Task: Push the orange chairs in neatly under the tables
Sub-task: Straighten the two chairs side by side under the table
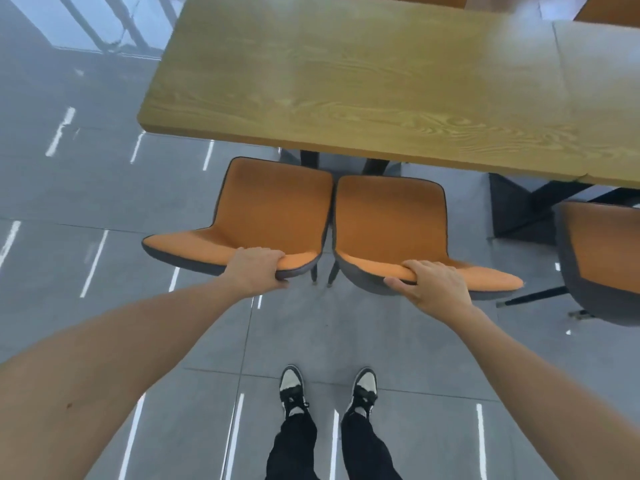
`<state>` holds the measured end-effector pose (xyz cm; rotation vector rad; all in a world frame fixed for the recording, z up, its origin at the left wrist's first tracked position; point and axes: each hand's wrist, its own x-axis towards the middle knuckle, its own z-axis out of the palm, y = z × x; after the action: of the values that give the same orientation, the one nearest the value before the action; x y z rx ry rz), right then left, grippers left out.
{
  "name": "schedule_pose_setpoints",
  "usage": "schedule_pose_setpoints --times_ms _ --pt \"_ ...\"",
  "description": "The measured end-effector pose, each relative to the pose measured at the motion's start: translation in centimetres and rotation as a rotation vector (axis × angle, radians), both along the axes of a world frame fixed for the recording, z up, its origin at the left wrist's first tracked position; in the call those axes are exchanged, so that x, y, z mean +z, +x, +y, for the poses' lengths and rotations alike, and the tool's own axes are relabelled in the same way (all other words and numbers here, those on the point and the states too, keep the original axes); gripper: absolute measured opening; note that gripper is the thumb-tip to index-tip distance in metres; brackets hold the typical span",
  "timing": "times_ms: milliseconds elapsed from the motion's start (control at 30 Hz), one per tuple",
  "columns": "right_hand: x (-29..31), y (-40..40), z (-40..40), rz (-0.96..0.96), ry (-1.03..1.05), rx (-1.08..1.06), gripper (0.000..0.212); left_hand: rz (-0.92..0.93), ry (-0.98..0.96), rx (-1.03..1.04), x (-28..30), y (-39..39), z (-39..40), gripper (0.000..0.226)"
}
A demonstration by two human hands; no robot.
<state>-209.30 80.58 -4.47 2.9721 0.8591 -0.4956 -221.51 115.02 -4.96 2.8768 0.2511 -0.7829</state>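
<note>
Two orange chairs with grey shells stand side by side in front of a long wooden table [346,81]. My left hand [254,270] grips the top edge of the left chair's [273,206] backrest. My right hand [433,284] grips the top edge of the right chair's [388,220] backrest. Both seats point toward the table, with their front edges close to the table's near edge and most of each seat still out in the open. The chairs almost touch each other.
A third orange chair [602,258] stands at the right, angled, near a second table top [602,81]. Dark table legs [375,166] show under the near edge. Glossy grey floor tiles [86,202] stretch to the left. My feet [327,389] stand behind the chairs.
</note>
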Motion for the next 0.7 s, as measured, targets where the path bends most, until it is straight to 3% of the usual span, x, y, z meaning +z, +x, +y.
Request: schedule_pose_setpoints --times_ms 100,700 --pt "-0.2 -0.4 0.4 -0.059 0.006 -0.024 0.072 -0.079 0.032 -0.016 -0.5 -0.1 0.0 0.042" --pt "-1.0 -2.7 3.5 -0.145 0.074 -0.069 0.079 -0.136 0.029 -0.004 -0.8 -0.2 -0.6 0.043"
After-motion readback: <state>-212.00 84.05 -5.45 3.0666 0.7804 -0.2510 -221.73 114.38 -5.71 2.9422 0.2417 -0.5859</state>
